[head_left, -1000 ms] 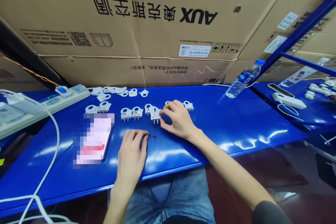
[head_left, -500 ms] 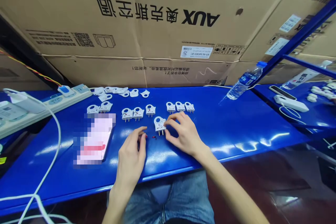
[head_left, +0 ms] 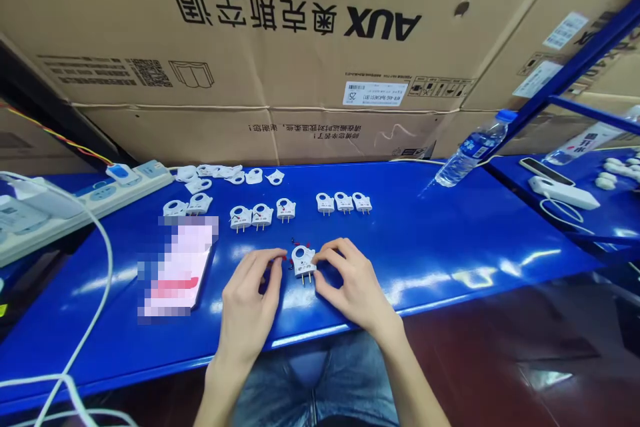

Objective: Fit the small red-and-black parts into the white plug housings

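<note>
A small white plug [head_left: 303, 261] with two metal pins lies on the blue table [head_left: 450, 233] between my hands. My right hand [head_left: 350, 280] pinches its right side with thumb and fingertips. My left hand [head_left: 250, 293] rests on the table just left of it, fingers curled, with a tiny red part [head_left: 284, 258] at its fingertips; whether it grips that part I cannot tell. More tiny red bits [head_left: 300, 244] lie around the plug. Behind stand rows of like white plugs [head_left: 262, 215], another three [head_left: 344, 202] to their right, and several loose white shells [head_left: 225, 175] by the boxes.
A phone [head_left: 177, 267] lies left of my left hand. A power strip [head_left: 100, 193] with white cables sits at far left. Large cardboard boxes [head_left: 300, 47] wall the back. A water bottle [head_left: 473, 147] lies at right, beside a second blue table with white parts [head_left: 613, 170].
My right hand has drawn one plug from the back row toward me and set it in front of my left hand. The left hand's fingers have curled toward it.
</note>
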Action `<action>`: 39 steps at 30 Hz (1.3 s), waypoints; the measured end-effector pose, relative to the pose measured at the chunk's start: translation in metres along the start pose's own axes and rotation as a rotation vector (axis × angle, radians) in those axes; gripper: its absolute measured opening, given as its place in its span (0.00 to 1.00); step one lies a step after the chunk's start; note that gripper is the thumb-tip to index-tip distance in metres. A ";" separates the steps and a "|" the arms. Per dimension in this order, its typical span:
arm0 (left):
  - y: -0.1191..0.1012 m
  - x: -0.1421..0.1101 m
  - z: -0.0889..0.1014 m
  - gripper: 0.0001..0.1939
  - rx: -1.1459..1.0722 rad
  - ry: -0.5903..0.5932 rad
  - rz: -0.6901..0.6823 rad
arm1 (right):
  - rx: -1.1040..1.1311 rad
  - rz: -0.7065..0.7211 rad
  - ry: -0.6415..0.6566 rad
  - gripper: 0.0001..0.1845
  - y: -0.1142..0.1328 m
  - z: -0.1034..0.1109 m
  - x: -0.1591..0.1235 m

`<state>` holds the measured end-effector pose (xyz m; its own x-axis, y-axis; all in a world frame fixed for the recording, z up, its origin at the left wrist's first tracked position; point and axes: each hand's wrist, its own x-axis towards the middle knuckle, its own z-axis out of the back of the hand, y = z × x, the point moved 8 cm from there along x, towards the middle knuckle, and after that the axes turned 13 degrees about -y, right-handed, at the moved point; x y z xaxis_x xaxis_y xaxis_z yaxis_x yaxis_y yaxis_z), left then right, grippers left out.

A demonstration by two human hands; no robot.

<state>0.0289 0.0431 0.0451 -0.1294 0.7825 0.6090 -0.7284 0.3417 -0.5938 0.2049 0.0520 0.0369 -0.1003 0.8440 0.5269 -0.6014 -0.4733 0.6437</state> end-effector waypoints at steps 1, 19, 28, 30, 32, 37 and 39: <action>-0.003 0.001 0.000 0.09 -0.009 -0.006 -0.017 | 0.005 0.002 0.007 0.09 0.000 0.000 0.000; -0.014 -0.001 0.001 0.10 -0.135 -0.007 -0.119 | 0.079 0.044 -0.027 0.09 0.007 0.006 -0.001; -0.015 -0.002 0.000 0.06 -0.093 0.007 -0.173 | 0.110 0.058 -0.034 0.09 0.011 0.008 0.000; -0.014 -0.002 0.000 0.06 -0.082 0.014 -0.159 | 0.113 0.060 -0.032 0.09 0.011 0.008 0.000; -0.014 -0.003 -0.001 0.06 -0.089 0.025 -0.150 | 0.118 0.056 -0.029 0.08 0.011 0.007 -0.001; -0.016 -0.003 -0.001 0.04 -0.106 0.021 -0.149 | 0.123 0.064 -0.032 0.08 0.011 0.007 0.000; -0.016 -0.002 0.000 0.03 -0.106 0.004 -0.146 | 0.121 0.068 -0.035 0.08 0.011 0.008 0.000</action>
<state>0.0408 0.0361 0.0534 -0.0242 0.7227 0.6908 -0.6643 0.5047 -0.5513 0.2042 0.0445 0.0482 -0.1080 0.8007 0.5893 -0.4937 -0.5577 0.6672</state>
